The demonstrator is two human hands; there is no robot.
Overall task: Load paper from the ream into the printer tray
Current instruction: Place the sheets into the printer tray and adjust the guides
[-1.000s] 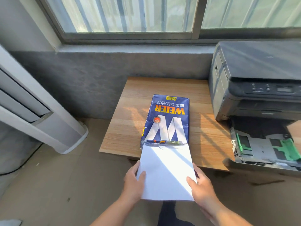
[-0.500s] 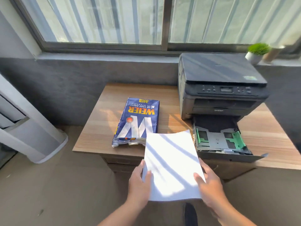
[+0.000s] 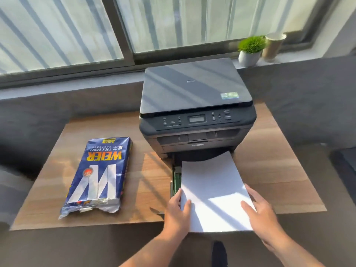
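Observation:
A white stack of paper [image 3: 212,185] is held over the printer's pulled-out tray [image 3: 176,178], its far edge at the slot under the dark grey printer [image 3: 194,105]. My left hand [image 3: 178,212] grips the stack's near left edge and my right hand [image 3: 262,214] grips its near right edge. The paper hides nearly all of the tray; only a strip of its left side with green parts shows. The blue ream wrapper [image 3: 98,174], torn open at its near end, lies on the wooden table [image 3: 150,180] left of the printer.
A small potted plant [image 3: 250,49] and a paper cup [image 3: 273,45] stand on the window sill behind the printer. The table's near edge runs just under my hands. Grey wall surrounds the table on three sides.
Both hands have carried the paper from the ream's open end to the right and forward, over the printer tray. My view has swung right, toward the printer.

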